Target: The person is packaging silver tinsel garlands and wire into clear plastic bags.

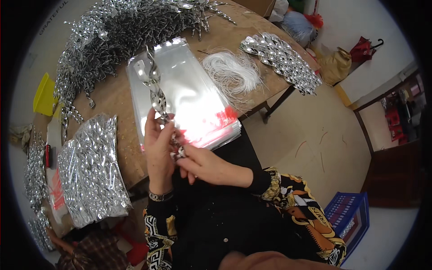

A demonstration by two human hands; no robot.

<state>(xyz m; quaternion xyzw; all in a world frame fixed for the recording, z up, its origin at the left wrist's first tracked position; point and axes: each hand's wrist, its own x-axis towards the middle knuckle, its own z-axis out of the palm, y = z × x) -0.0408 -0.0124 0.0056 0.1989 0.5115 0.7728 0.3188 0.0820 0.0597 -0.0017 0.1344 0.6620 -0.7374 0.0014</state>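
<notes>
A twisted silver spiral ornament (pixel 155 85) runs up from between my hands, over a stack of clear plastic bags (pixel 180 85) with red print near the lower edge. My left hand (pixel 159 141) is closed around the ornament's lower part, thumb and fingers together. Below it, my right hand (pixel 204 165) pinches the ornament's bottom end. The fingertips of that hand are partly hidden and a little blurred. To the right of the bags lies a bundle of white string (pixel 231 74).
A heap of silver spirals (pixel 121 36) covers the table's far left. A bagged batch of spirals (pixel 92 171) lies at the left edge, another batch (pixel 283 60) at the right corner. A yellow bin (pixel 44 94) and blue crate (pixel 348 216) stand beyond. Another person's arm (pixel 60 243) shows lower left.
</notes>
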